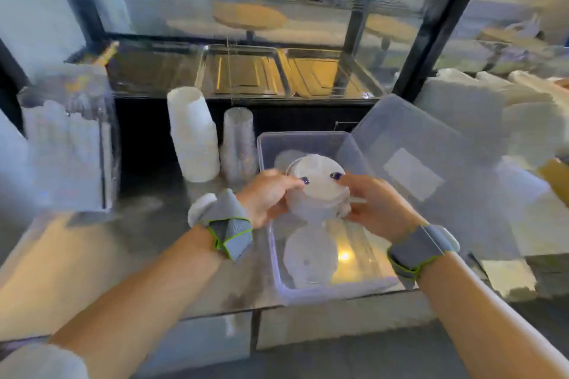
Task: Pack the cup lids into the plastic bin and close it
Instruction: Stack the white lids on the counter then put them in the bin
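A stack of lids (318, 191) is clamped between the left hand (266, 197) and right hand (377, 209), above the open bin (338, 288).

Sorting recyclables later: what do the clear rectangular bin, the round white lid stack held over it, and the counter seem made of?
The clear rectangular bin looks like thin translucent plastic; the counter shows through its walls. The round white lid stack, held by the left hand and right hand, seems matte, milky plastic, though blur leaves that open. The counter looks like brushed metal with dull reflections.
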Demonstrator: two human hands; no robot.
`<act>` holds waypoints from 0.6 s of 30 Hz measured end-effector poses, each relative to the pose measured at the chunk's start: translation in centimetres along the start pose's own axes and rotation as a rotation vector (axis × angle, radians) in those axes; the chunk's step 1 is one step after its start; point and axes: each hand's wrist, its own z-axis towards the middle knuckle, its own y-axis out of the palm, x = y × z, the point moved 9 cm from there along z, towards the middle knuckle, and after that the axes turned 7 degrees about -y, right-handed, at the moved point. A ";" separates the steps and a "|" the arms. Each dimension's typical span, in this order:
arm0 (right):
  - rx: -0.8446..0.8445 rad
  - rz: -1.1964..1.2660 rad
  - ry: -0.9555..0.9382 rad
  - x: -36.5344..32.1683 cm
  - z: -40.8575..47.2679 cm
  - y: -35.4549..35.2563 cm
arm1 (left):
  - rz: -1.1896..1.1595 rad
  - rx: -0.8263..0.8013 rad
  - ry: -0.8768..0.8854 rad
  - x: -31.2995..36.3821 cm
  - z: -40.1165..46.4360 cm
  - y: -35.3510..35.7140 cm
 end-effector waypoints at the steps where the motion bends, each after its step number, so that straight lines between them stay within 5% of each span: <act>1: -0.002 -0.036 -0.023 0.3 0.2 -0.7 | 0.028 -0.001 -0.024 -0.8 0.2 0.7; 10: -0.128 -0.197 0.190 5.0 1.0 -2.9 | 0.190 0.076 -0.191 -4.7 0.1 1.8; 18: -0.242 -0.170 0.248 7.2 0.9 -2.9 | 0.010 0.106 -0.367 -8.3 0.0 2.4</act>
